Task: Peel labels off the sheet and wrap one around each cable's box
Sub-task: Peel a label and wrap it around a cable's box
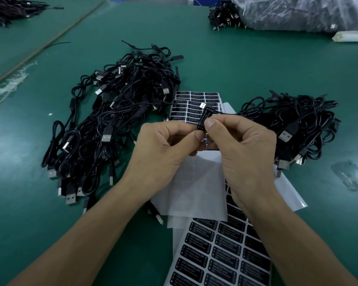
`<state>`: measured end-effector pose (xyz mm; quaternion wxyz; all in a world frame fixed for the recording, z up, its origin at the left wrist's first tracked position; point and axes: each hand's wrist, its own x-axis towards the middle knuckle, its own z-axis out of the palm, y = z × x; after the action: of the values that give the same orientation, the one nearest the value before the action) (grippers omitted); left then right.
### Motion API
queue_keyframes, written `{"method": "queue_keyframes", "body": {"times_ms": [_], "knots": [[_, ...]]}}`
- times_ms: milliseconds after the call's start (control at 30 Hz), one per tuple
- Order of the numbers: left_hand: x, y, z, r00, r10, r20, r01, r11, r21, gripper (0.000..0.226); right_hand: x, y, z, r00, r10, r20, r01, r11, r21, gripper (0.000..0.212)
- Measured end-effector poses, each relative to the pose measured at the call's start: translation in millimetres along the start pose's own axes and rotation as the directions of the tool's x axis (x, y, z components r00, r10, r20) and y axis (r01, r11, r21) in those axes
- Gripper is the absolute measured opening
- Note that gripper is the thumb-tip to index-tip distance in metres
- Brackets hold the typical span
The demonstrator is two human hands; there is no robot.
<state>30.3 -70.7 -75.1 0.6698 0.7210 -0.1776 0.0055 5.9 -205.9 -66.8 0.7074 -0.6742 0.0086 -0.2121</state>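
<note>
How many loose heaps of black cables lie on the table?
4: the near left heap, the near right heap, the far left heap, the far right heap beside the plastic bag, which may hide more.

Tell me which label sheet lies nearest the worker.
The near label sheet, at the picture's bottom edge; the far label sheet lies beyond the held cable box.
</note>
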Motion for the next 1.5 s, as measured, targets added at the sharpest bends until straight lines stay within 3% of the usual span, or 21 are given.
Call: {"method": "queue_keyframes", "body": {"times_ms": [400, 733, 1067, 1300, 1500], "knots": [[0.7, -1.8, 1.9, 0.999, 0.03, -0.019, -0.03, 1.0, 0.006, 0.018, 1.3, -1.1, -2.5, 1.0, 0.024, 0.018, -0.024, 1.0, 0.002, 0.019], [0.9, -3.2, 3.5, 0.997, 0.023, -0.071, -0.025, 0.999, -0.024, 0.013, -1.5, -3.8, -1.3, 0.999, -0.036, 0.007, 0.036, 0.998, -0.053, 0.017], [-1.5, -4.4, 7.1, 0.993, 0.049, -0.103, -0.05, 0.999, -0.002, 0.013, -6.0, -3.5, -0.6, 0.985, -0.169, -0.022, 0.16, 0.964, -0.213, 0.021], [-3.1, -1.2, 8.2, 0.992, 0.067, -0.104, -0.07, 0.997, -0.018, 0.021, -8.3, -3.9, -0.2, 0.987, -0.156, -0.025, 0.147, 0.965, -0.219, 0.009], [-3.6, -2.8, 6.2, 0.993, 0.062, -0.1, -0.065, 0.998, -0.023, 0.018, -4.4, -3.0, -3.9, 0.99, -0.084, -0.116, 0.059, 0.977, -0.205, 0.042]]}}
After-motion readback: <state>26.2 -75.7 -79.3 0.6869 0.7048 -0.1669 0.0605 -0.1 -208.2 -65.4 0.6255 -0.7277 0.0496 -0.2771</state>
